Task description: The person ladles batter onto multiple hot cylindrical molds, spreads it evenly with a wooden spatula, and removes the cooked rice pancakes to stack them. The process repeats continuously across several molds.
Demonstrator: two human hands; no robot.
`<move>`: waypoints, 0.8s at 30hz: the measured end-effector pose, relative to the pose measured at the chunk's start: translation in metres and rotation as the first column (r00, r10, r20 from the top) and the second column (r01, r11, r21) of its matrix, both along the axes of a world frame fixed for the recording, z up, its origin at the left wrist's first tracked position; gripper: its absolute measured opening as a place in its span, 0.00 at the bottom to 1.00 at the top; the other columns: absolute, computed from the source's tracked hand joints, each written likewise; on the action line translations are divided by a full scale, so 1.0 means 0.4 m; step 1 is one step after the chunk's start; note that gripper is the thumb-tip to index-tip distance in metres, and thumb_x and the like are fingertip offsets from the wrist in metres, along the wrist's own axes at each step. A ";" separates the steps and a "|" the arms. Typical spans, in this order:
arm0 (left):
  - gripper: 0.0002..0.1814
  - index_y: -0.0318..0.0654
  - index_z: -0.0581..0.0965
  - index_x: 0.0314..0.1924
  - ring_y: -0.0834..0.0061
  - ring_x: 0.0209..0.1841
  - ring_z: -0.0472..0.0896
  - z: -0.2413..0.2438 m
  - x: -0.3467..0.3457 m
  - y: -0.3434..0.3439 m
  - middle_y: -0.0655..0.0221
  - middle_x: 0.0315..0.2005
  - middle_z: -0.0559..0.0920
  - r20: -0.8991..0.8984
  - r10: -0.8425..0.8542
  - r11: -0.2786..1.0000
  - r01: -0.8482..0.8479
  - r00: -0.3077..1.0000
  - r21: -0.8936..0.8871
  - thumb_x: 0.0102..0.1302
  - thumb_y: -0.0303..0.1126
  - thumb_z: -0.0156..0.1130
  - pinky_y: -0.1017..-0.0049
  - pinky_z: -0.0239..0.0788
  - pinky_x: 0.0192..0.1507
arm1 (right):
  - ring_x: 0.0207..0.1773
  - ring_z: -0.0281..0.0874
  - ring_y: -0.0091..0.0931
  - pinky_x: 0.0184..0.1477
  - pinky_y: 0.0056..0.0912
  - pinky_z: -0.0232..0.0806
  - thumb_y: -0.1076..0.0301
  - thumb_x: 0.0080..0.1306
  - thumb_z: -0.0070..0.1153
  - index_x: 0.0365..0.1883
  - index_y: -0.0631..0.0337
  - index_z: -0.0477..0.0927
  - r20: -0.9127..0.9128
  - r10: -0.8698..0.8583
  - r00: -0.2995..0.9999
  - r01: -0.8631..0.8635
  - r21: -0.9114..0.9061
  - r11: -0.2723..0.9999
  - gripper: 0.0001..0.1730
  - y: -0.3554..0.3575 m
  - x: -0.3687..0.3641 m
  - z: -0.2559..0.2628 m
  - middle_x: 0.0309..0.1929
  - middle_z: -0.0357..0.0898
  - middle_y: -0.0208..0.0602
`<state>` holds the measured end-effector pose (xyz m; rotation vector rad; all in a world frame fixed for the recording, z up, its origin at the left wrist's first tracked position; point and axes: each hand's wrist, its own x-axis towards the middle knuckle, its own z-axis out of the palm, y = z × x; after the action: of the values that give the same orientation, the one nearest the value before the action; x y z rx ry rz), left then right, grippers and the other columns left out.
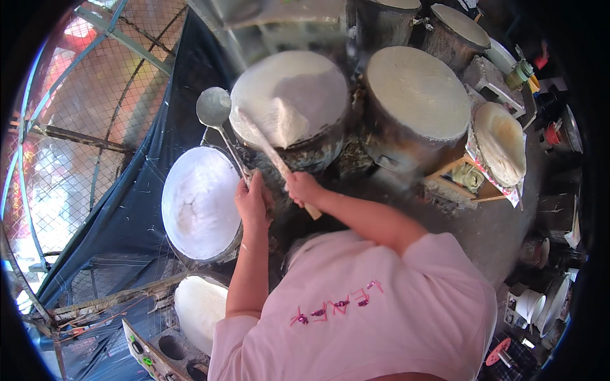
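My left hand (pixel 255 202) grips the handle of a metal ladle (pixel 213 105), whose round bowl is raised at the left edge of a round griddle (pixel 312 97) on a drum-like stove. In my right hand (pixel 304 189) is a long wooden stick (pixel 267 145), its far end over the griddle's left part. Pale batter or dough coats part of that surface, with a raised, folded lump (pixel 289 123) near the front. Beside my left hand stands a wide round vessel (pixel 202 202) with whitish contents or coating; which of these cannot be told.
Another coated griddle (pixel 419 93) stands to the right. Beyond it, stacked flatbreads (pixel 499 143) lie on patterned cloth above a wooden frame (pixel 486 190). More drum stoves (pixel 460 28) are at the back right. A dark tarp (pixel 138 190) and wire mesh (pixel 95 90) border the left. A concrete block (pixel 178 364) sits at the lower left.
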<state>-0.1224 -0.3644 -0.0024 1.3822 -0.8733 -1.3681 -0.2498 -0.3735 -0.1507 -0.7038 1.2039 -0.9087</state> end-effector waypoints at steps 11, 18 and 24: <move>0.11 0.42 0.71 0.32 0.84 0.10 0.63 0.017 -0.152 0.028 0.77 0.12 0.68 -0.002 0.004 0.999 -0.004 1.000 -0.038 0.70 0.36 0.60 0.80 0.50 0.11 | 0.10 0.62 0.22 0.12 0.30 0.59 0.49 0.73 0.43 0.30 0.64 0.71 0.205 -0.032 0.978 0.015 0.085 0.996 0.24 0.057 -0.246 0.047 0.14 0.66 0.32; 0.11 0.41 0.72 0.32 0.83 0.10 0.63 0.024 -0.220 0.035 0.76 0.12 0.68 -0.015 -0.001 0.998 0.000 1.000 -0.067 0.70 0.36 0.60 0.80 0.50 0.12 | 0.09 0.61 0.24 0.11 0.32 0.59 0.45 0.73 0.41 0.26 0.61 0.72 -0.126 0.142 0.982 -0.128 0.113 0.985 0.27 -0.005 -0.364 0.023 0.13 0.66 0.31; 0.11 0.40 0.72 0.33 0.83 0.10 0.62 0.022 -0.268 0.042 0.75 0.11 0.68 0.003 0.032 0.997 -0.032 0.999 -0.070 0.70 0.37 0.60 0.79 0.49 0.12 | 0.08 0.62 0.24 0.11 0.33 0.59 0.43 0.73 0.40 0.28 0.63 0.72 0.019 0.049 0.999 -0.049 0.037 0.998 0.29 0.005 -0.453 0.057 0.13 0.66 0.32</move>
<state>-0.2295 -0.3476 0.0064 1.3402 -0.8899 -1.2995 -0.4308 -0.3714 -0.1280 -0.6908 1.1799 -0.8479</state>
